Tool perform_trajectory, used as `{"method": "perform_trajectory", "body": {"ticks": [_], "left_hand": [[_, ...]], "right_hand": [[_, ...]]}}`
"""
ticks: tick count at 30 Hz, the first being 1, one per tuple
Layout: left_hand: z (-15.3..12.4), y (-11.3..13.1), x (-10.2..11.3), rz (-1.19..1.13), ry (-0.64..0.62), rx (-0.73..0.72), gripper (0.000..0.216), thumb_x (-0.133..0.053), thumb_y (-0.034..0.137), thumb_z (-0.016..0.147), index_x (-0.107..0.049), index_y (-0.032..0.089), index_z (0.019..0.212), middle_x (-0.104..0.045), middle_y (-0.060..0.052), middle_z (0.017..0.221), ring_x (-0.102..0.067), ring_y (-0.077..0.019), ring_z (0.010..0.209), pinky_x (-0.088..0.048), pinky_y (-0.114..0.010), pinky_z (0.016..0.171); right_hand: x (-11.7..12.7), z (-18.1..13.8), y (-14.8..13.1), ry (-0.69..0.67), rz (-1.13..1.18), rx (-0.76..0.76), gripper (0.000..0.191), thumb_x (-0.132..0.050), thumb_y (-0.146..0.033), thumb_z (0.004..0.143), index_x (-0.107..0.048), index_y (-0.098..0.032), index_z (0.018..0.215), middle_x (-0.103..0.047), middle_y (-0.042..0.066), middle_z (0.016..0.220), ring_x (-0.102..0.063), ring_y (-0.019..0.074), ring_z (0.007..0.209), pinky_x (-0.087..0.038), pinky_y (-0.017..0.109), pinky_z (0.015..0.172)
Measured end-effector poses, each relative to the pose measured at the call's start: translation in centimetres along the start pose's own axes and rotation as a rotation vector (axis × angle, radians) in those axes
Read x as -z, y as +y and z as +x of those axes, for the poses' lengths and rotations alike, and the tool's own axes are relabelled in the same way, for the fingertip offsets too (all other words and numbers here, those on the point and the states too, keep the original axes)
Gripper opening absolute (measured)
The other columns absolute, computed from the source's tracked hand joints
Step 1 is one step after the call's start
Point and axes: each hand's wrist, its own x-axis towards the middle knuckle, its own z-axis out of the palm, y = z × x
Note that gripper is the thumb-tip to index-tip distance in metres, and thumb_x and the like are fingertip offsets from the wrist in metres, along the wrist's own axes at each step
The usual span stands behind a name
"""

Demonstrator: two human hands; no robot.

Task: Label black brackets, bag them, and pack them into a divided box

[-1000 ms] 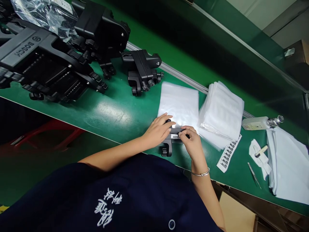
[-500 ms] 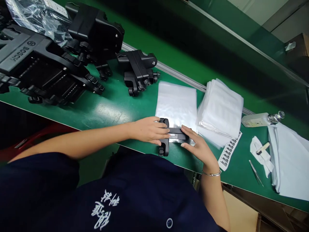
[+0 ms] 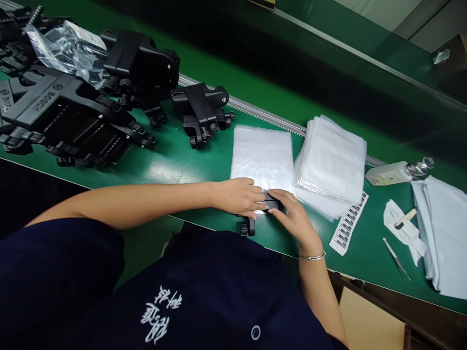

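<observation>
A black plastic bracket with knobs [image 3: 250, 227] lies at the front of the bench, partly over a clear plastic bag [image 3: 261, 150]. My left hand [image 3: 241, 197] rests flat across the bracket's left part, fingers stretched out and covering most of it. Around the right end of its bar, my right hand [image 3: 292, 214] has its thumb on the near side and fingers on the far side. Both hands hide much of the bracket, including the label strip on its bar.
Black brackets [image 3: 200, 112] and larger BOSCH-marked ones [image 3: 65, 112] stand left. To the right are stacked clear bags [image 3: 332, 160], a label sheet [image 3: 348, 226], a bottle [image 3: 392, 176], tweezers [image 3: 396, 257], a small blade tool [image 3: 404, 218] and folded pale sheets [image 3: 445, 233].
My left hand has slid right along the bar, over the label strip. My right hand has moved slightly left and closed around the bar's end. The camera view has shifted a little.
</observation>
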Motion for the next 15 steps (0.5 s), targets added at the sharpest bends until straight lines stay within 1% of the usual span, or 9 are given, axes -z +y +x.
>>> {"method": "perform_trajectory", "body": {"ticks": [2, 3, 6, 7, 8, 9, 11, 13, 15], "left_hand": [[-0.9, 0.2, 0.1, 0.101, 0.058, 0.075, 0.039, -0.058, 0.055, 0.086, -0.070, 0.031, 0.114, -0.068, -0.006, 0.085, -0.061, -0.0219, 0.085, -0.043, -0.033, 0.086], [-1.5, 0.3, 0.2, 0.153, 0.145, 0.137, 0.043, -0.053, 0.055, 0.089, -0.067, 0.030, 0.120, -0.069, -0.006, 0.091, -0.061, -0.0220, 0.088, -0.043, -0.034, 0.088], [-3.4, 0.3, 0.2, 0.253, 0.600, 0.387, 0.044, -0.034, 0.042, 0.099, -0.061, 0.022, 0.126, -0.068, -0.007, 0.099, -0.061, -0.0212, 0.093, -0.047, -0.034, 0.088], [-3.8, 0.2, 0.1, 0.263, 0.707, 0.450, 0.043, -0.031, 0.037, 0.100, -0.062, 0.019, 0.124, -0.067, -0.008, 0.100, -0.061, -0.0206, 0.094, -0.048, -0.034, 0.086], [-3.9, 0.0, -0.2, 0.270, 0.748, 0.487, 0.041, -0.031, 0.033, 0.100, -0.063, 0.017, 0.120, -0.066, -0.008, 0.101, -0.062, -0.0202, 0.095, -0.050, -0.033, 0.086], [-3.9, -0.2, -0.5, 0.280, 0.725, 0.497, 0.039, -0.033, 0.030, 0.099, -0.064, 0.016, 0.117, -0.066, -0.009, 0.104, -0.062, -0.0201, 0.098, -0.050, -0.033, 0.086], [-3.3, -0.6, -1.1, 0.322, 0.564, 0.462, 0.036, -0.036, 0.025, 0.097, -0.064, 0.015, 0.116, -0.064, -0.010, 0.112, -0.061, -0.0212, 0.105, -0.051, -0.034, 0.090], [-2.2, -0.8, -1.6, 0.377, 0.405, 0.416, 0.036, -0.036, 0.023, 0.096, -0.061, 0.016, 0.121, -0.062, -0.011, 0.121, -0.060, -0.0230, 0.112, -0.051, -0.036, 0.093], [-1.0, -0.8, -2.0, 0.426, 0.287, 0.380, 0.038, -0.036, 0.022, 0.096, -0.057, 0.016, 0.127, -0.059, -0.013, 0.128, -0.059, -0.0250, 0.115, -0.051, -0.038, 0.093]], "right_hand": [[-0.4, -0.3, -0.1, 0.023, -0.032, 0.046, 0.049, -0.059, -0.037, 0.093, -0.049, -0.032, 0.141, -0.061, 0.009, 0.127, -0.055, 0.0277, 0.120, -0.047, 0.050, 0.102], [-0.7, -0.5, -0.1, 0.047, -0.054, 0.076, 0.049, -0.058, -0.036, 0.094, -0.047, -0.032, 0.141, -0.061, 0.009, 0.125, -0.056, 0.0277, 0.118, -0.047, 0.051, 0.101], [-1.2, -1.7, -0.4, 0.210, -0.156, 0.184, 0.047, -0.056, -0.027, 0.095, -0.047, -0.036, 0.140, -0.059, 0.009, 0.119, -0.056, 0.0264, 0.113, -0.042, 0.056, 0.104], [-1.2, -2.2, -0.5, 0.295, -0.201, 0.212, 0.047, -0.056, -0.023, 0.094, -0.047, -0.038, 0.138, -0.057, 0.009, 0.120, -0.056, 0.0259, 0.113, -0.040, 0.058, 0.106], [-1.0, -2.7, -0.7, 0.384, -0.243, 0.234, 0.048, -0.057, -0.020, 0.093, -0.048, -0.039, 0.136, -0.055, 0.008, 0.120, -0.056, 0.0255, 0.113, -0.038, 0.060, 0.107], [-0.8, -3.1, -0.8, 0.467, -0.282, 0.247, 0.049, -0.058, -0.017, 0.092, -0.049, -0.041, 0.133, -0.054, 0.008, 0.120, -0.057, 0.0249, 0.113, -0.037, 0.060, 0.108], [-0.1, -3.9, -1.1, 0.591, -0.354, 0.259, 0.049, -0.060, -0.014, 0.089, -0.052, -0.043, 0.128, -0.052, 0.007, 0.120, -0.057, 0.0237, 0.112, -0.037, 0.060, 0.109], [0.5, -4.5, -1.5, 0.662, -0.412, 0.268, 0.049, -0.062, -0.011, 0.088, -0.055, -0.043, 0.123, -0.052, 0.005, 0.119, -0.058, 0.0226, 0.111, -0.037, 0.059, 0.109], [0.9, -5.1, -1.8, 0.708, -0.404, 0.259, 0.048, -0.063, -0.011, 0.087, -0.057, -0.043, 0.122, -0.055, 0.004, 0.119, -0.059, 0.0222, 0.111, -0.036, 0.059, 0.110]]}}
